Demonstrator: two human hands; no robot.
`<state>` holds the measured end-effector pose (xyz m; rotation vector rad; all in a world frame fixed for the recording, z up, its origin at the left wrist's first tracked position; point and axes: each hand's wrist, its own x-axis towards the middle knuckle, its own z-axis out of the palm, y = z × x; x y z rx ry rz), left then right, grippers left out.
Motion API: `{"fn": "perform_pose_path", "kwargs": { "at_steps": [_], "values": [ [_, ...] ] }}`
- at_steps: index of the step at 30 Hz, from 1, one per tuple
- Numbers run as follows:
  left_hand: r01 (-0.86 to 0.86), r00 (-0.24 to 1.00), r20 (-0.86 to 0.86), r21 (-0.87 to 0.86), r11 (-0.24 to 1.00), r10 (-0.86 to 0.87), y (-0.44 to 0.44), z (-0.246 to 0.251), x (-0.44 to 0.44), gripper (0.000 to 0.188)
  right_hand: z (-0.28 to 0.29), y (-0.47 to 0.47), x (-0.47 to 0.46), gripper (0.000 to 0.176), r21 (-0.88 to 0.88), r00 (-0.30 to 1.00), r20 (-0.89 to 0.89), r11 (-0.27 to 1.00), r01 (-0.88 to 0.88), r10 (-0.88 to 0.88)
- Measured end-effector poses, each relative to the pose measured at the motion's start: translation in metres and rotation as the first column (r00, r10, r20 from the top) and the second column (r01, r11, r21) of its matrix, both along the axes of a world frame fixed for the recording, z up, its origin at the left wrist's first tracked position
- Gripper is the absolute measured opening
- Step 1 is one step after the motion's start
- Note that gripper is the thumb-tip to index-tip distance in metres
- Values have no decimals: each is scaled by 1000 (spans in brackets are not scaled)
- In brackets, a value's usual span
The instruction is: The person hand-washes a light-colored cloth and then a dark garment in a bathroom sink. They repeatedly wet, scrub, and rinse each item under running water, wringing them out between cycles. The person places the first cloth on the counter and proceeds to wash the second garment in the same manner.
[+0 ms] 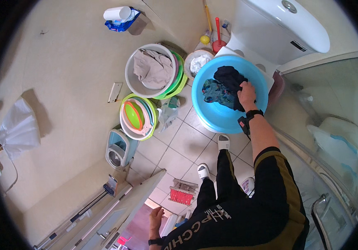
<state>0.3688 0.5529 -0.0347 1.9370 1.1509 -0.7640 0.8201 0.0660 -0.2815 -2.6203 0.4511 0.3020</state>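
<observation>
A large light-blue plastic basin point(219, 122) rests on top of the toilet. Dark clothes point(229, 75) and a teal patterned garment point(218, 93) lie together inside it. My right hand point(247, 93) reaches into the basin, its fingers on the dark cloth; whether they grip it is hard to tell, as the fingertips are partly hidden. Low in the picture, near the doorway, my left hand point(156, 215) hangs beside my body with its fingers bent and nothing visible in it.
Stacked basins, the top one holding beige cloth point(154, 67), stand by the wall. Near them are nested small basins point(133, 115), a blue-grey bucket point(125, 145) and a wastebasket point(189, 70). A red plunger point(219, 45) stands beside the toilet point(269, 28). The open door point(135, 206) is lower left, glass shower panels right.
</observation>
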Motion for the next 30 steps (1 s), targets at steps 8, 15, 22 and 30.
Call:
{"fn": "perform_pose_path", "kwargs": {
  "at_steps": [8,15,22,30],
  "values": [
    [130,984,131,-76,989,-119,35,-20,51,34,63,-26,-71,23,533,891,238,819,214,-388],
    [434,873,334,-200,878,-355,65,-71,124,33,224,-18,-248,22,704,758,332,682,196,-561],
    [734,667,433,-239,636,-606,44,-79,190,27,337,50,-503,24,854,516,267,448,265,-814],
    [877,408,258,-377,297,-876,-53,-93,178,26,424,145,-784,26,720,43,369,314,618,-929]
  ]
}}
